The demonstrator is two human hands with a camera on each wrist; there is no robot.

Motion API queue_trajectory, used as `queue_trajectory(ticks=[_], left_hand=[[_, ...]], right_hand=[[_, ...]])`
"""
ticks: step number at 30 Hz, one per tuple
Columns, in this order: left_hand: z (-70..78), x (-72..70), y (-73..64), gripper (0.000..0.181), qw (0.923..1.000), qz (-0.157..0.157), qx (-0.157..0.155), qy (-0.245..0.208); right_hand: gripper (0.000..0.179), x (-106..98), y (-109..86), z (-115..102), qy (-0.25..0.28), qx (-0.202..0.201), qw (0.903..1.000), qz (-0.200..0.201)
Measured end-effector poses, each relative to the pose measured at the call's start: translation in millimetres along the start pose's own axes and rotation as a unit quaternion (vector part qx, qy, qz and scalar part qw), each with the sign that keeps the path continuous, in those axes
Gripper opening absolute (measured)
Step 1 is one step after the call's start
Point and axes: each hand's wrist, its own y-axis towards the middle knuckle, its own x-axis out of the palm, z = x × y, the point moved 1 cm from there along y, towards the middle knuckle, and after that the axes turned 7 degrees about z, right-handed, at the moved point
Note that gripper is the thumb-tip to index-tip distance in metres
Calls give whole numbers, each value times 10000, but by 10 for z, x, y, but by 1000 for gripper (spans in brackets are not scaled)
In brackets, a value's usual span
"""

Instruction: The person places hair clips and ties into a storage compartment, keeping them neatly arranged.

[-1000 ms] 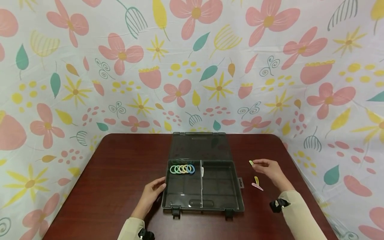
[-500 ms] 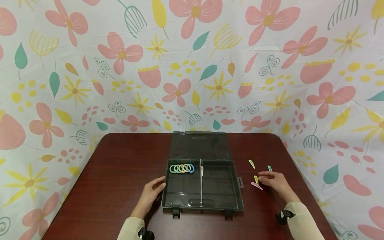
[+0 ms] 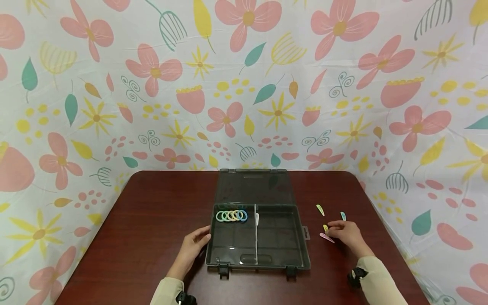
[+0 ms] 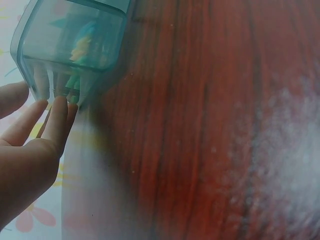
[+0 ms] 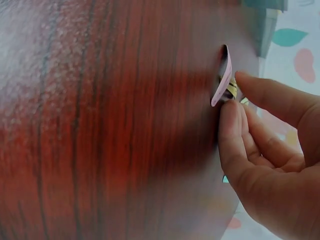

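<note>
My right hand (image 3: 346, 235) is over the small snap hair clips on the right of the table. Its thumb and index fingertips are on either side of the yellow hair clip (image 5: 231, 88), which they pinch. The pink hair clip (image 5: 223, 82) lies across the yellow one in the right wrist view. A light green hair clip (image 3: 320, 210) and a blue hair clip (image 3: 343, 216) lie farther back. With straight fingers, my left hand (image 3: 192, 250) touches the left wall of a dark see-through plastic case (image 3: 232, 267), whose lid (image 3: 254, 186) is folded back.
A thin upright divider (image 3: 256, 237) splits the case in two. Overlapping coloured rings (image 3: 231, 215) lie at the back of its left compartment; a small white piece (image 3: 257, 219) is beside the divider. Latches (image 3: 291, 272) stick out in front. Flowered cloth (image 3: 244, 84) hangs behind the table.
My right hand has let go of the light green hair clip and come forward to the yellow one. The blue hair clip is uncovered. My left hand stays at the case.
</note>
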Motion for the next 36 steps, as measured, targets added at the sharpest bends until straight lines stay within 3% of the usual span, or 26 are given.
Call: queue_trajectory(ticks=[5, 12, 15, 24, 36], left_hand=[[137, 4, -67, 38, 10000, -38, 45, -11], [-96, -1, 53, 38, 10000, 43, -72, -28], [-127, -9, 70, 38, 10000, 46, -65, -24], [138, 7, -64, 37, 9999, 25, -60, -82], [118, -1, -43, 38, 9999, 39, -92, -86]], right_hand=[[31, 15, 14, -29, -399, -19, 9990, 200], [30, 32, 17, -58, -266, 126, 9993, 228], [31, 40, 26, -65, -78, 201, 9995, 212], [31, 59, 77, -27, 669, 435, 9967, 145], [34, 39, 137, -208, 996, 277, 9944, 238]])
